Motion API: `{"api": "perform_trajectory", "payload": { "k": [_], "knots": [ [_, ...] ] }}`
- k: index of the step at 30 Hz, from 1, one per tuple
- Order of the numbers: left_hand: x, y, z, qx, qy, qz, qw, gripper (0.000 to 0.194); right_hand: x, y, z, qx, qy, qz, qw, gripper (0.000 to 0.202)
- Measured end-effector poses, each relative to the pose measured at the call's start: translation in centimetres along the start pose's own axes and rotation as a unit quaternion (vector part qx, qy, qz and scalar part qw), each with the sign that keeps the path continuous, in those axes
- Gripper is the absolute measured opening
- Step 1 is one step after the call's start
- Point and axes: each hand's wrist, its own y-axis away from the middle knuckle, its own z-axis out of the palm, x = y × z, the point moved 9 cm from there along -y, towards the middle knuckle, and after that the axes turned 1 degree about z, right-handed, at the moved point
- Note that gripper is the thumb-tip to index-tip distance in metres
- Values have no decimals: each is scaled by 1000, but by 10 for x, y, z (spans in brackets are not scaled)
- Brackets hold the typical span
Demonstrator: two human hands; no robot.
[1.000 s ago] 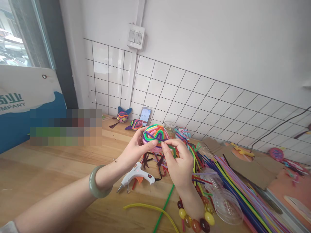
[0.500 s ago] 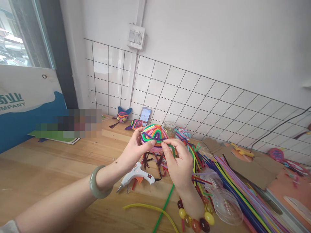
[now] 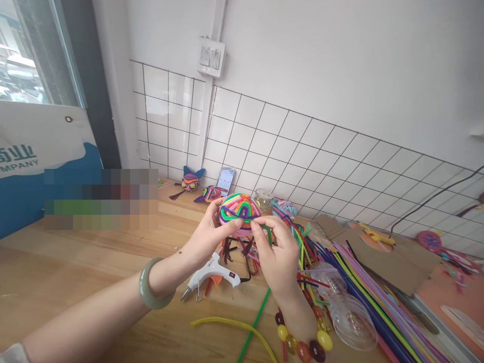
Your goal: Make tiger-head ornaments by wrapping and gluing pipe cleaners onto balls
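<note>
A rounded ornament [image 3: 240,205] covered in rows of coloured fuzzy stems is held up above the wooden table, with dark tassels below it. My left hand [image 3: 217,224] grips its left side, the thumb pressed on the front. My right hand [image 3: 278,252] pinches at the ornament's lower right front, where a purple strip and a green stem show near the fingers. Under the hands lies a white glue gun [image 3: 212,272], its nozzle toward the lower left. A yellow stem [image 3: 234,321] and a green stem [image 3: 257,325] lie at the front of the table.
Behind stand two finished ornaments [image 3: 190,180], a phone [image 3: 226,180] and a glass jar [image 3: 263,197]. On the right are bundled coloured stems [image 3: 370,292], clear plastic domes [image 3: 354,322] and cardboard [image 3: 401,259]. A wire grid [image 3: 289,141] leans on the wall.
</note>
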Motion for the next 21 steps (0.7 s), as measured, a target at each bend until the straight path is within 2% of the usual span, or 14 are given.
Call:
{"api": "perform_trajectory", "payload": {
  "k": [5, 14, 21],
  "knots": [
    [0, 1, -2, 13, 1, -4, 1000, 55, -2, 0, 2, -10, -3, -9, 1000, 6],
    [2, -1, -8, 46, -56, 17, 997, 64, -1, 1, 4, -18, -1, 2, 1000, 8],
    [5, 0, -9, 55, -88, 33, 994, 61, -4, 2, 5, -9, 8, 1, 1000, 7]
  ]
}}
